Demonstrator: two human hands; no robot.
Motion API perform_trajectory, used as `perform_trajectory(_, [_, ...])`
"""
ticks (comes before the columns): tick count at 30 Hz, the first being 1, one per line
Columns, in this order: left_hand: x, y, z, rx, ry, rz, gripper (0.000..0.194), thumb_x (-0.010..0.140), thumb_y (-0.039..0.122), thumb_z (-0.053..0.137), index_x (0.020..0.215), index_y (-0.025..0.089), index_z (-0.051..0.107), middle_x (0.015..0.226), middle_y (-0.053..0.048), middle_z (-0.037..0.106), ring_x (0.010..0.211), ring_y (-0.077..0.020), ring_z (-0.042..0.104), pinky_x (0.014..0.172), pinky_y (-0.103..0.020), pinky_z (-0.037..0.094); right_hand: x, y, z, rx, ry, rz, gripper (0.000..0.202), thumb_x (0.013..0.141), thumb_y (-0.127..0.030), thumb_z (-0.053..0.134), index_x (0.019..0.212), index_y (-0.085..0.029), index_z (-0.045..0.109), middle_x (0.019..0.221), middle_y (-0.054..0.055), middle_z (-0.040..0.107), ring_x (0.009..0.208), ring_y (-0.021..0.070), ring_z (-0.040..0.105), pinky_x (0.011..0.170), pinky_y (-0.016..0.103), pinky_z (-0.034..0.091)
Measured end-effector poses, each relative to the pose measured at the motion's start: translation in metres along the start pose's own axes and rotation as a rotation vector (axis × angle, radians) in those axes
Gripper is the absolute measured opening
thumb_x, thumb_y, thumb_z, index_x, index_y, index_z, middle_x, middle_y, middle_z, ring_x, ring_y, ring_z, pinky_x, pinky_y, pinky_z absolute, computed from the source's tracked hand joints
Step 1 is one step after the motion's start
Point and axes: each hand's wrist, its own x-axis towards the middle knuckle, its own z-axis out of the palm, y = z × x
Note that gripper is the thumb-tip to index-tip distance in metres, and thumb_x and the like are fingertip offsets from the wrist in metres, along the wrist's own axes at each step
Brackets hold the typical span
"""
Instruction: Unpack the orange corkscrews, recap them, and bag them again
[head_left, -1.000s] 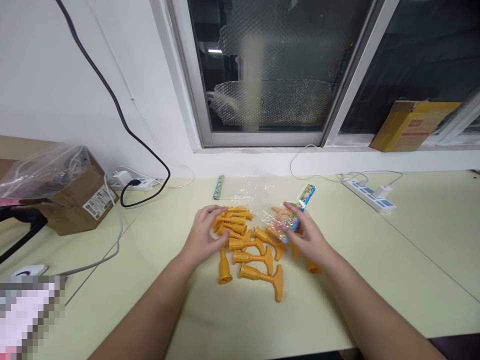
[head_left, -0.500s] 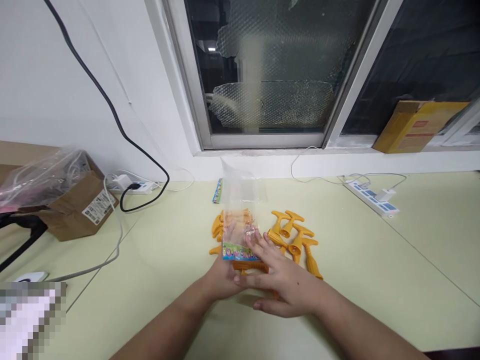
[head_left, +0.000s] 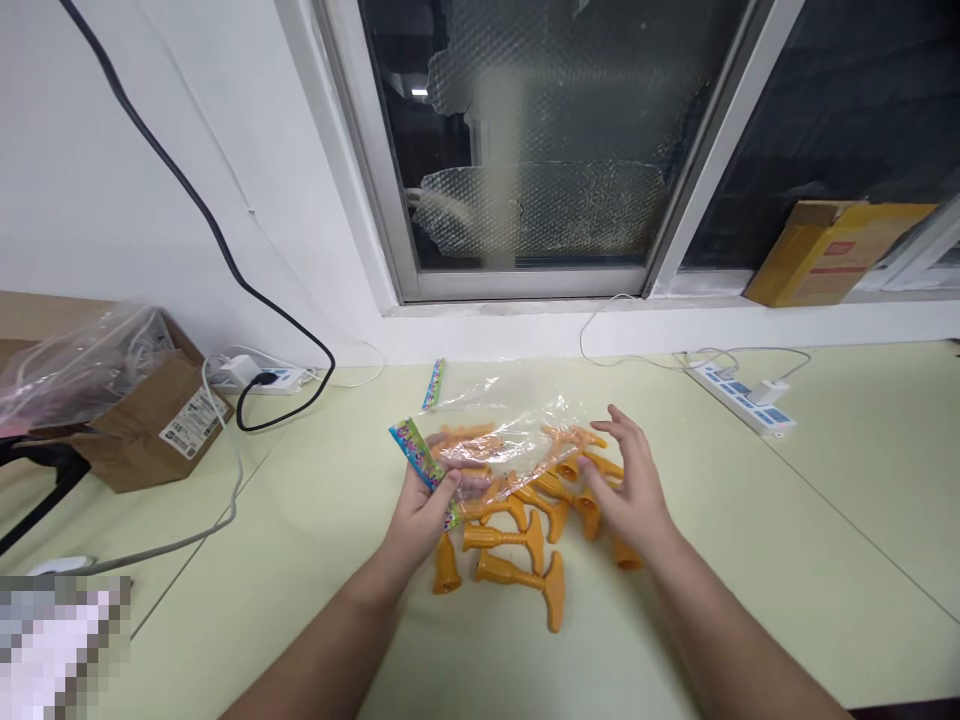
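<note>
Pale yellow-green tabletop [head_left: 285, 530] runs along under a metal-framed window [head_left: 525, 284], and at its left end sits a brown cardboard box [head_left: 142, 430] with crumpled clear plastic on top. Next comes a thick black cable [head_left: 217, 225], looping down to a plug by the wall.

Further along, the person's left hand [head_left: 416, 515] has its thumb pressed over the blue-and-green printed strip [head_left: 412, 450] of a clear, glossy plastic bag [head_left: 517, 440]. That film looks nearly weightless, limp and slick, apt to cling or crumple; the printed strip seems the surest place to pinch it, since the body would likely fold under a fingertip. Behind it a second clear bag lies flat, its own printed end [head_left: 433, 383] to the left.

Under and in front of the held bag spread orange-yellow plastic T-handled pieces [head_left: 502, 538], with flared, socket-like ends. They look light, stiff and hard to hurt, though smooth; I'd take one by its shaft, just below the crossbar, where fingers could hook.

To their right the right hand [head_left: 637, 490] is spread, thumb well away from the fingers; whether it touches a piece, I can't tell. Beyond lies a white power strip [head_left: 739, 395].
</note>
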Motion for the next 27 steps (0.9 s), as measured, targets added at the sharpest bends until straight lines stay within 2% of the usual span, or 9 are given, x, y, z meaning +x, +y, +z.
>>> perform_trajectory(3, [0.02, 0.006, -0.013, -0.027, 0.039, -0.047, 0.067, 0.087, 0.043, 0.077, 0.141, 0.026, 0.042, 0.119, -0.009, 0.074, 0.087, -0.0208, 0.076, 0.083, -0.039, 0.063, 0.012, 0.026, -0.008, 0.149, -0.06, 0.186, 0.039, 0.094, -0.043, 0.064, 0.131, -0.031, 0.055, 0.153, 0.01, 0.05, 0.145, 0.0321, 0.047, 0.116, 0.058, 0.043])
perform_trajectory(5, [0.043, 0.008, -0.026, -0.047, 0.091, -0.06, 0.063, 0.08, 0.04, 0.082, 0.131, 0.023, 0.05, 0.113, -0.007, 0.074, 0.082, -0.0173, 0.073, 0.079, -0.034, 0.062, 0.018, 0.043, -0.013, 0.176, -0.045, 0.24, 0.04, 0.092, -0.047, 0.065, 0.128, -0.03, 0.056, 0.147, 0.01, 0.054, 0.137, 0.0309, 0.054, 0.113, 0.056, 0.047])
perform_trajectory(8, [0.086, 0.006, -0.047, -0.018, 0.175, -0.064, 0.057, 0.07, 0.038, 0.089, 0.114, 0.019, 0.058, 0.095, -0.001, 0.07, 0.077, -0.0153, 0.071, 0.074, -0.029, 0.059, 0.024, 0.066, -0.022, 0.106, -0.001, 0.274, 0.037, 0.09, -0.05, 0.067, 0.118, -0.026, 0.061, 0.133, 0.011, 0.06, 0.124, 0.0304, 0.06, 0.108, 0.054, 0.05])
perform_trajectory(10, [0.116, 0.003, -0.06, 0.032, 0.186, -0.12, 0.05, 0.069, 0.036, 0.089, 0.104, 0.017, 0.057, 0.086, 0.0, 0.066, 0.074, -0.0147, 0.069, 0.073, -0.029, 0.058, 0.027, 0.08, -0.027, 0.085, -0.002, 0.339, 0.038, 0.087, -0.051, 0.068, 0.115, -0.026, 0.063, 0.128, 0.011, 0.061, 0.116, 0.0299, 0.063, 0.102, 0.053, 0.053])
perform_trajectory(13, [0.157, -0.005, -0.072, 0.169, 0.258, -0.199, 0.052, 0.069, 0.028, 0.089, 0.108, 0.017, 0.056, 0.082, -0.001, 0.066, 0.064, -0.0119, 0.064, 0.067, -0.029, 0.056, 0.029, 0.098, -0.03, 0.083, -0.006, 0.439, 0.039, 0.084, -0.051, 0.07, 0.113, -0.025, 0.063, 0.127, 0.011, 0.063, 0.11, 0.0293, 0.066, 0.094, 0.049, 0.056])
perform_trajectory(18, [0.204, -0.022, -0.073, 0.29, 0.319, -0.172, 0.054, 0.078, 0.025, 0.081, 0.121, 0.016, 0.051, 0.073, 0.004, 0.059, 0.051, -0.0066, 0.049, 0.056, -0.022, 0.045, 0.029, 0.116, -0.023, 0.087, -0.071, 0.5, 0.037, 0.08, -0.047, 0.07, 0.107, -0.024, 0.063, 0.114, 0.009, 0.067, 0.099, 0.0264, 0.068, 0.083, 0.042, 0.058])
perform_trajectory(22, [0.226, -0.034, -0.068, 0.465, 0.346, -0.181, 0.055, 0.084, 0.028, 0.074, 0.131, 0.015, 0.046, 0.073, 0.004, 0.059, 0.05, -0.0087, 0.049, 0.057, -0.024, 0.044, 0.029, 0.126, -0.02, 0.079, -0.141, 0.537, 0.039, 0.079, -0.049, 0.07, 0.108, -0.023, 0.063, 0.096, 0.005, 0.068, 0.082, 0.0229, 0.065, 0.071, 0.038, 0.055])
perform_trajectory(25, [0.234, -0.036, -0.067, 0.656, 0.364, -0.193, 0.059, 0.085, 0.029, 0.071, 0.137, 0.016, 0.045, 0.08, -0.001, 0.064, 0.061, -0.0157, 0.059, 0.065, -0.029, 0.049, 0.03, 0.13, -0.021, 0.05, -0.123, 0.524, 0.037, 0.079, -0.049, 0.069, 0.104, -0.022, 0.063, 0.094, 0.004, 0.068, 0.076, 0.0204, 0.063, 0.071, 0.037, 0.053])
perform_trajectory(27, [0.235, -0.035, -0.066, 0.796, 0.364, -0.188, 0.061, 0.083, 0.031, 0.073, 0.136, 0.017, 0.048, 0.094, -0.008, 0.068, 0.08, -0.0231, 0.067, 0.078, -0.035, 0.051, 0.03, 0.132, -0.021, 0.05, -0.127, 0.519, 0.036, 0.079, -0.049, 0.069, 0.103, -0.022, 0.064, 0.095, 0.003, 0.067, 0.075, 0.0197, 0.062, 0.071, 0.036, 0.052])
